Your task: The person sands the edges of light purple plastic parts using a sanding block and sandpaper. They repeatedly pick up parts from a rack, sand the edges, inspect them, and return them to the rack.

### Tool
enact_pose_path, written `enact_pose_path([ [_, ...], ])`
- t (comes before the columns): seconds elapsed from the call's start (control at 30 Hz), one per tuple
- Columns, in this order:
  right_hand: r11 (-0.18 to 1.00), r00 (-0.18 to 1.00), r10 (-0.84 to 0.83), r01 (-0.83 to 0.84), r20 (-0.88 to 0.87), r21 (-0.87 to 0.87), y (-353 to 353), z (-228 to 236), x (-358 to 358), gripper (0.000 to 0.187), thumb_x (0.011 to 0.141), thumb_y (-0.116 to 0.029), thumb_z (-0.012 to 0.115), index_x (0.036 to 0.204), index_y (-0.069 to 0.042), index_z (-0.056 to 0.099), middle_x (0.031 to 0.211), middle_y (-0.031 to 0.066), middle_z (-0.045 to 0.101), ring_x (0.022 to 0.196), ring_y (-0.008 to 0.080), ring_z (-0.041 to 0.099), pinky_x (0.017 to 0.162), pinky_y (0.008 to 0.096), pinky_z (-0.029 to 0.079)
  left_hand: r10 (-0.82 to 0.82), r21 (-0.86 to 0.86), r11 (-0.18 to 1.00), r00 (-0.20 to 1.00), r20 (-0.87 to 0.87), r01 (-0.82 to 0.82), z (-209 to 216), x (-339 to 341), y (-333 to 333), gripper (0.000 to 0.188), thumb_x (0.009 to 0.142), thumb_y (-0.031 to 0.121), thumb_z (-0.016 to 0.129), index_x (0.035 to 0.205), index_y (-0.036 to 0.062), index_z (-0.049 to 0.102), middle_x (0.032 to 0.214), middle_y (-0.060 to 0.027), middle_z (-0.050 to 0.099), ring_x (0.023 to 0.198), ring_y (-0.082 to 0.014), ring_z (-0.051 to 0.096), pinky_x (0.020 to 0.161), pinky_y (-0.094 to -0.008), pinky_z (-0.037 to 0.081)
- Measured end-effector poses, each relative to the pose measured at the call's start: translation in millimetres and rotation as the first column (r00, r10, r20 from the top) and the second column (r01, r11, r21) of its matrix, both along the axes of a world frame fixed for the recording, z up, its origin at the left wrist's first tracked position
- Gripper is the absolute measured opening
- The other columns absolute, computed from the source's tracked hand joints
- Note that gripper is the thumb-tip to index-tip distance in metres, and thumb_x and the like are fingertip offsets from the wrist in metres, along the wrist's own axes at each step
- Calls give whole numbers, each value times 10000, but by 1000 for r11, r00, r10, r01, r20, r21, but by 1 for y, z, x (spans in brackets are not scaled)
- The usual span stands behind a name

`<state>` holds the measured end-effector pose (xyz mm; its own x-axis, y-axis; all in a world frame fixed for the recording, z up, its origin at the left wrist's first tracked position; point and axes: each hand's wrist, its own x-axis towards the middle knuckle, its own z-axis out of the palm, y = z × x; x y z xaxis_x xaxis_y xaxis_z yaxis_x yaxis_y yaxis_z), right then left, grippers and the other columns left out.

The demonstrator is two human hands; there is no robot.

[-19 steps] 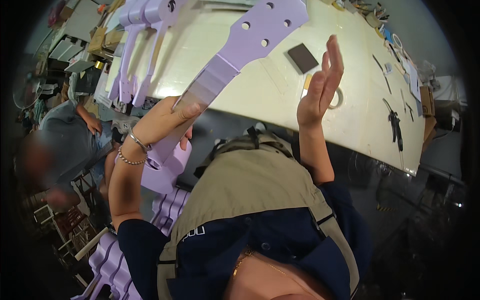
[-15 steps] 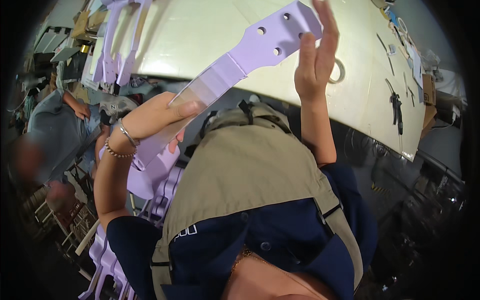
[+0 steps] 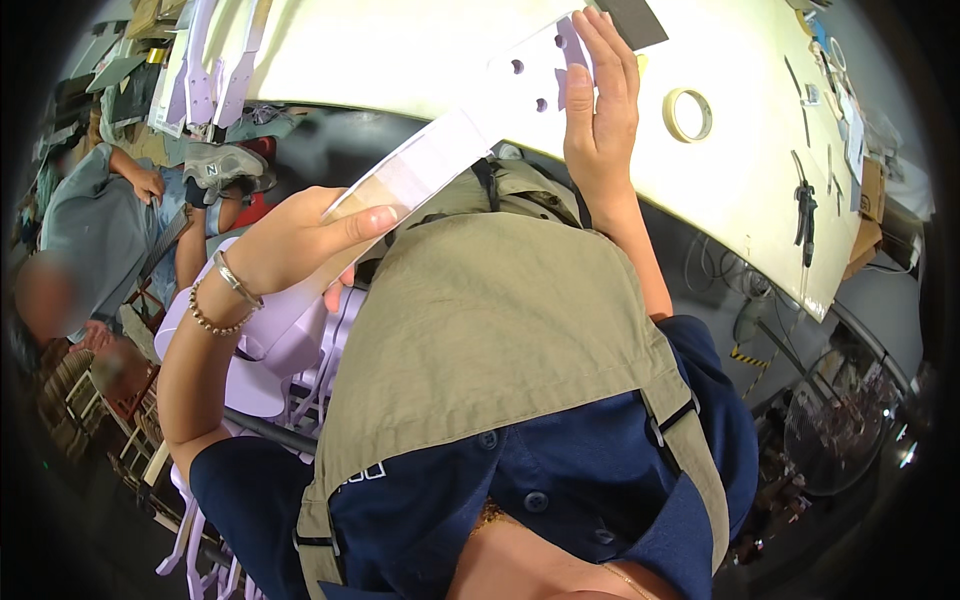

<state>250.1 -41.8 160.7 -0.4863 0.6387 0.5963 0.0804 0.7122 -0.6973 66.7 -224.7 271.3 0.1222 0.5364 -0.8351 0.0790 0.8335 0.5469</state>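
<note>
A lilac guitar neck (image 3: pixel 415 165) slants up and right across the front of my apron, its face marked with pale and tan bands. My left hand (image 3: pixel 318 232) is wrapped around it, thumb lying across the face. Below that wrist a broad lilac body (image 3: pixel 262 385) is partly hidden by my arm. The headstock (image 3: pixel 522 82), with several round holes, is washed bright by light and reaches over the table. At its far end my right hand (image 3: pixel 605 115) has its fingers stretched out and thumb apart, lying against the edge and gripping nothing visible.
On the pale table (image 3: pixel 740 180) are a tape roll (image 3: pixel 688 115), a dark grey sheet (image 3: pixel 635 22) and a black-handled tool (image 3: pixel 804 215). More lilac guitar necks (image 3: pixel 215 85) stand at the far left. A seated person (image 3: pixel 105 230) is at left; a fan (image 3: pixel 835 435) stands lower right.
The guitar neck has shifted slightly left and down with my left hand. My right hand has moved left and down along with the headstock, which now looks much brighter.
</note>
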Motion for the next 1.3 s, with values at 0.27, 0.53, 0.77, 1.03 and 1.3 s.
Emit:
enact_pose_path([
  [0.27, 998, 966, -21, 35, 257, -48, -23, 8, -14, 997, 625, -548, 761, 1342, -6, 330, 1358, 262, 258, 1307, 444, 173, 1015, 502, 282, 26, -5, 1000, 1000, -5, -26, -14, -7, -11, 474, 901, 407, 519, 939, -66, 519, 603, -90, 547, 410, -160, 562, 391, -242, 453],
  [0.53, 981, 995, -22, 40, 99, -190, -25, 8, -27, 778, 758, -418, 694, 1329, -17, 350, 1256, 200, 341, 1140, 336, 329, 942, 442, 343, 47, 44, 998, 999, 0, -47, -14, -8, -23, 486, 906, 453, 497, 746, -5, 535, 555, -38, 505, 419, -131, 561, 418, -238, 444],
  [0.77, 962, 996, 32, -54, -86, -269, -18, 3, -31, 434, 926, -191, 476, 1313, -20, 379, 1249, 161, 428, 1096, 240, 439, 872, 328, 414, 42, 22, 999, 998, 54, -43, -19, -16, -35, 506, 904, 461, 495, 699, 0, 537, 547, -54, 531, 430, -139, 577, 426, -234, 443],
  [1.03, 753, 944, 20, -230, -329, -616, -16, -4, -28, 325, 951, -208, 466, 1225, -44, 527, 1089, 66, 555, 934, 122, 516, 816, 277, 463, 135, 94, 986, 991, 5, -135, -31, -22, -52, 497, 895, 460, 512, 879, -36, 541, 597, -75, 555, 430, -147, 575, 425, -235, 453],
  [1.3, 594, 957, 83, -271, -277, -757, -10, -14, -29, 297, 941, -242, 502, 1147, -55, 605, 813, 7, 564, 780, 85, 522, 781, 262, 474, 136, 22, 991, 990, -25, -135, -31, -20, -57, 519, 893, 481, 504, 911, -35, 553, 584, -79, 555, 427, -151, 581, 428, -235, 455],
])
